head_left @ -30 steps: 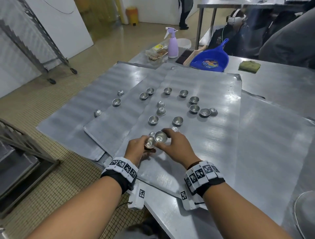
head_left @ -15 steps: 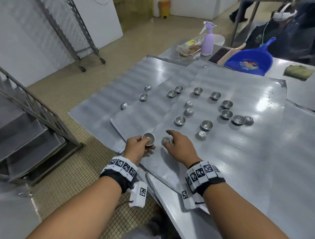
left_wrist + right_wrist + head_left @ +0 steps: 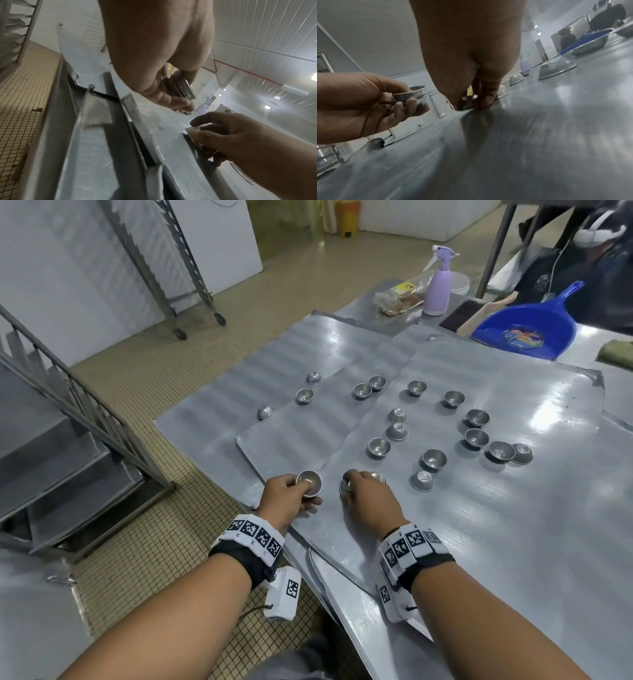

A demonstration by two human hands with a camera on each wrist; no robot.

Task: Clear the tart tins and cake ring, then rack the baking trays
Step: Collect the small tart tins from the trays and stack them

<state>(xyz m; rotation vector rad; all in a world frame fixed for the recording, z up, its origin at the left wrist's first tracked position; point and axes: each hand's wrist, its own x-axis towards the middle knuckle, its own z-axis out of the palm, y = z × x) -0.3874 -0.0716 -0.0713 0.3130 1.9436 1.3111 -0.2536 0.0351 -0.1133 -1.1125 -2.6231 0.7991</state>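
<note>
My left hand (image 3: 294, 494) grips a nested stack of small metal tart tins (image 3: 309, 481), rims up; the stack's ridged rims (image 3: 412, 94) show in the right wrist view. My right hand (image 3: 363, 494) pinches an upside-down tart tin (image 3: 466, 104) that lies on the top baking tray (image 3: 513, 525), thumb and fingertips at its rim. Several more tins stand or lie upturned across the overlapping trays, the nearest (image 3: 422, 481) just right of my right hand. No cake ring is in view.
Three overlapping baking trays cover the steel table; the lowest (image 3: 212, 422) juts over the left edge. A tray rack (image 3: 68, 440) stands at left over tiled floor. Spray bottle (image 3: 439, 285), blue dustpan (image 3: 527, 328) and green cloth (image 3: 616, 354) sit at the back. A person sits beyond.
My hands have parted: the left drew back left with the stack, and the right went down onto an upturned tin on the tray. The head view shifted left.
</note>
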